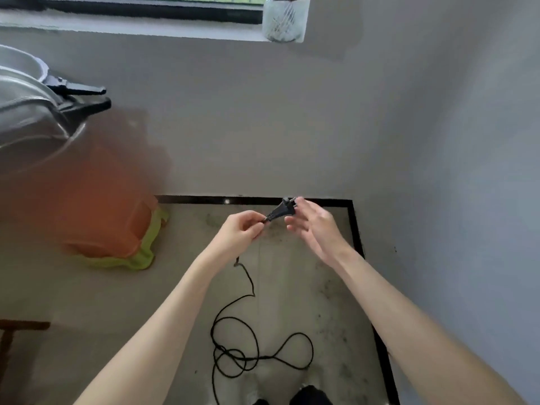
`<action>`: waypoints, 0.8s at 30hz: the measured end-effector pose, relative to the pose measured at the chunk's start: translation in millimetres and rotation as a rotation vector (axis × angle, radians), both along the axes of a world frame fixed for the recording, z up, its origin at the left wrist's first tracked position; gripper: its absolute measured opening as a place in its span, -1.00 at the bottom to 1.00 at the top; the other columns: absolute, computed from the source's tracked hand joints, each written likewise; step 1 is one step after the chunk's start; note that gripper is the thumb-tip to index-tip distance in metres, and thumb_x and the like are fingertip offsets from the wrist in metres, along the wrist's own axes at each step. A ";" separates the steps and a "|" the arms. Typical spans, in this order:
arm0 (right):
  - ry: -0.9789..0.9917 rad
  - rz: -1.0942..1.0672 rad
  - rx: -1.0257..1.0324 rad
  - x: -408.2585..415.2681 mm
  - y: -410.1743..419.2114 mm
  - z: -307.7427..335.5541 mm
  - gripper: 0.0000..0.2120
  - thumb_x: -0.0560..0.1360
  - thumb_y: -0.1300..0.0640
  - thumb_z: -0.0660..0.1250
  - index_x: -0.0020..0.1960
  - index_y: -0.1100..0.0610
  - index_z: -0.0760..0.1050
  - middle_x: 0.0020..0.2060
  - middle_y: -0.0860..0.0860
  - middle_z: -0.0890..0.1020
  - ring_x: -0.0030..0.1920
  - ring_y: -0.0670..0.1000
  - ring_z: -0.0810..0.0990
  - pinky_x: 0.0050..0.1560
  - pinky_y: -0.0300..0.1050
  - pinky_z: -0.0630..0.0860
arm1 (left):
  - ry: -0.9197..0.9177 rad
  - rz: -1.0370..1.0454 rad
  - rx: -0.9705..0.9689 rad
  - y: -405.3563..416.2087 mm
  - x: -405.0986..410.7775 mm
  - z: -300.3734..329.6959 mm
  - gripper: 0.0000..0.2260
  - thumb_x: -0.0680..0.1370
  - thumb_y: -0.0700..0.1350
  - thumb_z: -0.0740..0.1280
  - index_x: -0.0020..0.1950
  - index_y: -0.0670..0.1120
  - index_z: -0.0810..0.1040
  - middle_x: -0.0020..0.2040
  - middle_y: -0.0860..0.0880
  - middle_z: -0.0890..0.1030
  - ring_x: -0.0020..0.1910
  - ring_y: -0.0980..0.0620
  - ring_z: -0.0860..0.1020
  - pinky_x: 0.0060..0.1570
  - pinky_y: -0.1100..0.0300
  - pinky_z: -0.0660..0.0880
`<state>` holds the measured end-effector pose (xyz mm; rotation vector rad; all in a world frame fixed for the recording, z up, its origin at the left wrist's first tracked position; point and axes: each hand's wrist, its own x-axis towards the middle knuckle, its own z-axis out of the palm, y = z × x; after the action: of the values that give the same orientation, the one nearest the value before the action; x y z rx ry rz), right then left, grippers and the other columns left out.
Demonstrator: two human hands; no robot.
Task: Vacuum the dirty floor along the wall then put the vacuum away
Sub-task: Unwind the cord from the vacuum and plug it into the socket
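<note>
A black power plug [281, 211] is held up in front of the wall corner. My left hand [242, 229] pinches the cord just behind the plug. My right hand [311, 225] has its fingers spread and relaxed beside the plug's prong end, touching or nearly touching it. The black cord [251, 343] hangs down from my left hand and lies in loose loops on the floor. The floor [321, 287] shows dark dust and dirt specks, thickest near the black skirting [355, 226] along the right wall. The vacuum itself is out of view.
An orange bucket [102, 211] sits on a green cloth [146, 252] at the left. Metal pans with black handles [35, 112] jut in at upper left. A window sill with a glass jar [285, 19] runs along the top. Dark wooden furniture [11, 334] shows at lower left.
</note>
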<state>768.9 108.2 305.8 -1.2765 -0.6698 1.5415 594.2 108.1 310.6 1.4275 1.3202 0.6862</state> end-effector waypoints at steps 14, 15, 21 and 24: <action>-0.287 -0.117 -0.106 202.8 6.6 -77.8 -0.86 0.59 0.28 0.28 -0.10 0.20 0.60 -0.11 0.15 0.63 -0.18 0.01 0.61 -0.05 -0.19 0.61 | 0.256 -0.199 0.151 36.5 213.9 -88.9 -0.84 0.54 -0.13 0.36 0.11 -0.09 0.61 -0.23 0.14 0.49 -0.28 0.19 0.42 -0.25 0.41 0.30; -0.324 -0.113 -0.118 214.0 7.0 -87.6 -0.87 0.58 0.29 0.29 -0.08 0.21 0.60 -0.11 0.14 0.63 -0.19 -0.01 0.61 -0.05 -0.20 0.60 | 0.278 -0.221 0.166 39.7 224.4 -98.8 -0.83 0.55 -0.13 0.35 0.11 -0.11 0.61 -0.19 0.11 0.50 -0.23 0.13 0.45 -0.23 0.43 0.29; -0.600 -0.087 -0.200 278.4 23.0 -150.9 -0.84 0.60 0.22 0.27 -0.06 0.14 0.62 -0.10 0.06 0.66 -0.08 -0.01 0.63 0.10 -0.07 0.57 | 0.345 -0.314 0.145 68.3 274.2 -174.2 -0.83 0.58 -0.14 0.29 0.13 -0.18 0.56 -0.06 0.01 0.49 -0.12 0.03 0.43 -0.20 0.28 0.25; -0.979 -0.001 -0.230 311.0 26.6 -199.0 -0.75 0.63 0.16 0.21 0.20 0.20 0.59 0.10 0.05 0.63 0.08 -0.03 0.55 0.04 -0.30 0.38 | 0.358 -0.370 0.083 85.3 295.4 -233.3 -0.82 0.60 -0.13 0.26 0.15 -0.16 0.54 -0.10 0.00 0.50 -0.20 0.05 0.42 -0.30 0.26 0.26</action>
<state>1079.9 134.8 106.8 -2.2212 -1.1004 0.9281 889.6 193.4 77.3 1.8632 1.2528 0.2474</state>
